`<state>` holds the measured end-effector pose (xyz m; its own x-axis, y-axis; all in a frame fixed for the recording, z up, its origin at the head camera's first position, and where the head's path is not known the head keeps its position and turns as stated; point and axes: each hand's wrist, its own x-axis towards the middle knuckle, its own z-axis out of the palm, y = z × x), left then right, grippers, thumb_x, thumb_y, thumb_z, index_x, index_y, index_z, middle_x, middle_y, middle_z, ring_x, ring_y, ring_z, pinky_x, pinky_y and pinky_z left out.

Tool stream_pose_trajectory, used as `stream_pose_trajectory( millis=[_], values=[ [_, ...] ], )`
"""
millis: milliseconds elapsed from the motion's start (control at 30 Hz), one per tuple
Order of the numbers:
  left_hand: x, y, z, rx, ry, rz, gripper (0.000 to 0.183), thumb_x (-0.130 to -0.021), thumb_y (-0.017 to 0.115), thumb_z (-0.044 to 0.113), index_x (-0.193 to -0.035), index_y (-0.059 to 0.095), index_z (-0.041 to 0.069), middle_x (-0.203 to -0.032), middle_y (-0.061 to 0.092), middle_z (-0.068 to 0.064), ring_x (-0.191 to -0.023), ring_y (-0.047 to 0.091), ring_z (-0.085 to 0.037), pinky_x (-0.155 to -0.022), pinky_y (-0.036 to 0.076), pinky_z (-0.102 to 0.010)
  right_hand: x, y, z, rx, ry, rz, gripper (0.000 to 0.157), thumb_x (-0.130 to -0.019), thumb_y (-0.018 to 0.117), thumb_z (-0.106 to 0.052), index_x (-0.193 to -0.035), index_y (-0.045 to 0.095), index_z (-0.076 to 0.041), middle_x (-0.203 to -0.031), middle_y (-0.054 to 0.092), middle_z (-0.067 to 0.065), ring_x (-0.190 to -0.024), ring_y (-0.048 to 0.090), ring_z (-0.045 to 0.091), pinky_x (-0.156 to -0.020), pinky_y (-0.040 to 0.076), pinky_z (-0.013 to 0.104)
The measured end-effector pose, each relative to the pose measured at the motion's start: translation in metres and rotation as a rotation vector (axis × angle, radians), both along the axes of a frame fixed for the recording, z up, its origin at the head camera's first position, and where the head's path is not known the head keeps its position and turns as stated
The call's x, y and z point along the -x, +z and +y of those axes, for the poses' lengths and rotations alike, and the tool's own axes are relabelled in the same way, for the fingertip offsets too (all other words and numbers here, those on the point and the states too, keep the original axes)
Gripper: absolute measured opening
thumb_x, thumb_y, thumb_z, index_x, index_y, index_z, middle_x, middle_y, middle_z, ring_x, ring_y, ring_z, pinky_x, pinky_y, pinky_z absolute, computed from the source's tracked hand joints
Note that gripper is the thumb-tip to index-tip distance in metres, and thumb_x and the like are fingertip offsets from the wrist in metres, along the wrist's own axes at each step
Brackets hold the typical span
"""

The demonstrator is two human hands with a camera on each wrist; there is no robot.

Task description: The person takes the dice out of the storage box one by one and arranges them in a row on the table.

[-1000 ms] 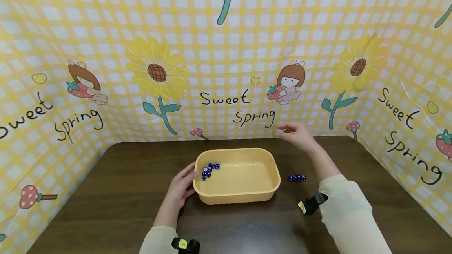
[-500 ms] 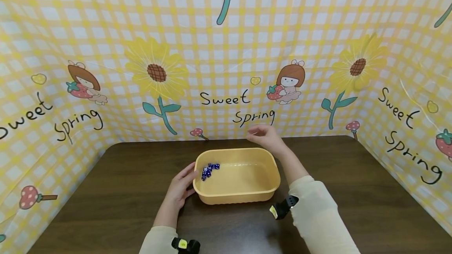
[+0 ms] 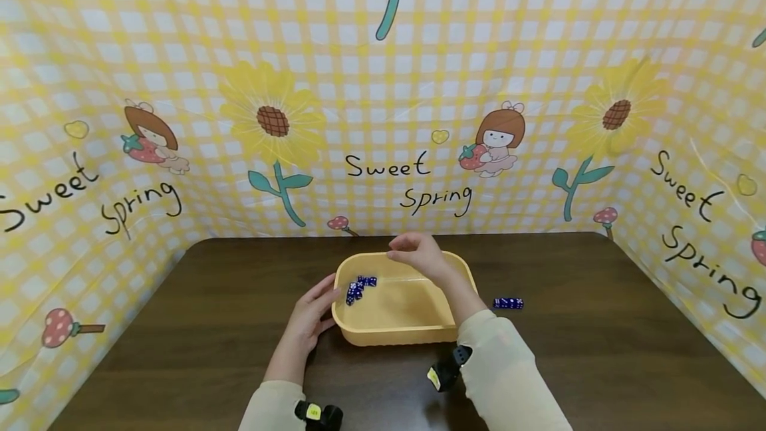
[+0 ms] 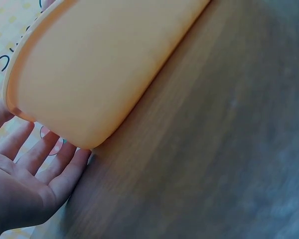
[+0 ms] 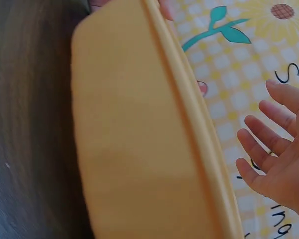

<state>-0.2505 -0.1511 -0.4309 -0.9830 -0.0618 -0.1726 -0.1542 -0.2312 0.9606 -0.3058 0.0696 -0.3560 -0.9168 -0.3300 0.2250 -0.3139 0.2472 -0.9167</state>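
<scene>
A yellow plastic bin [image 3: 395, 336] stands on the dark wooden table. Blue dice with white dots [image 3: 359, 288] lie clustered inside its left end. My left hand [image 3: 311, 314] holds that end, thumb over the rim and fingers against the outer wall; the left wrist view shows these fingers [image 4: 37, 154] below the rim. Over the back part of the bin hovers my right hand [image 3: 421, 257], with nothing in it; its fingers are spread and loosely bent in the right wrist view. A row of blue dice [image 3: 508, 303] lies on the table right of the bin.
The wooden table [image 3: 197, 324] extends around the bin on all sides. A yellow checked cloth [image 3: 383, 118] with printed flowers and lettering hangs behind and along both sides. Each wrist carries a small black camera [image 3: 443, 374].
My right hand has swept left from beyond the bin's right end to above it. The left hand keeps its place on the bin. The dice in the bin look unchanged.
</scene>
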Motion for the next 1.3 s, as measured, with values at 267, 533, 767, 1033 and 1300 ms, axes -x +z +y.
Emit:
stream_pose_trajectory(
  millis=[267, 533, 767, 1033, 1300],
  values=[
    [0.0, 0.002, 0.0, 0.002, -0.006, 0.009, 0.05, -0.081, 0.059, 0.016, -0.128, 0.042, 0.009, -0.129, 0.04, -0.013, -0.109, 0.043, -0.028, -0.077, 0.041, -0.044, 0.0, -0.013, -0.018, -0.07, 0.036, -0.01, 0.026, -0.076, 0.065, -0.01, -0.096, 0.06, 0.006, -0.09, 0.06, 0.01, -0.076, 0.056, 0.018, -0.067, 0.044, 0.03],
    [-0.002, 0.001, -0.001, 0.003, 0.005, -0.002, 0.05, -0.081, 0.059, 0.016, -0.128, 0.043, 0.01, -0.128, 0.041, -0.013, -0.109, 0.043, -0.028, -0.077, 0.04, -0.045, -0.002, -0.025, -0.039, -0.244, 0.07, 0.042, 0.026, -0.075, 0.065, -0.014, -0.095, 0.063, 0.002, -0.089, 0.062, 0.007, -0.073, 0.055, 0.016, -0.063, 0.044, 0.025],
    [-0.001, 0.003, 0.0, -0.008, -0.007, 0.011, 0.05, -0.082, 0.058, 0.016, -0.129, 0.041, 0.009, -0.128, 0.04, -0.013, -0.11, 0.041, -0.029, -0.077, 0.041, -0.043, -0.002, -0.036, -0.049, -0.313, 0.082, 0.102, 0.019, -0.072, 0.068, -0.007, -0.086, 0.065, 0.004, -0.082, 0.064, 0.011, -0.07, 0.055, 0.014, -0.064, 0.042, 0.023],
    [0.0, 0.002, 0.0, -0.01, 0.0, 0.004, 0.047, -0.083, 0.057, 0.014, -0.128, 0.043, 0.01, -0.128, 0.041, -0.012, -0.11, 0.041, -0.029, -0.077, 0.041, -0.044, 0.002, -0.047, -0.054, -0.433, 0.075, 0.089, 0.014, -0.071, 0.069, -0.012, -0.08, 0.066, -0.002, -0.076, 0.063, 0.001, -0.071, 0.052, 0.011, -0.066, 0.04, 0.023],
    [-0.001, 0.003, 0.0, -0.01, -0.001, 0.005, 0.047, -0.083, 0.057, 0.014, -0.128, 0.043, 0.009, -0.128, 0.041, -0.012, -0.111, 0.041, -0.031, -0.076, 0.041, -0.043, 0.003, -0.048, -0.059, -0.525, 0.062, 0.023, 0.015, -0.071, 0.069, -0.016, -0.081, 0.066, -0.005, -0.073, 0.06, -0.003, -0.066, 0.049, 0.011, -0.063, 0.04, 0.023]
  ],
)
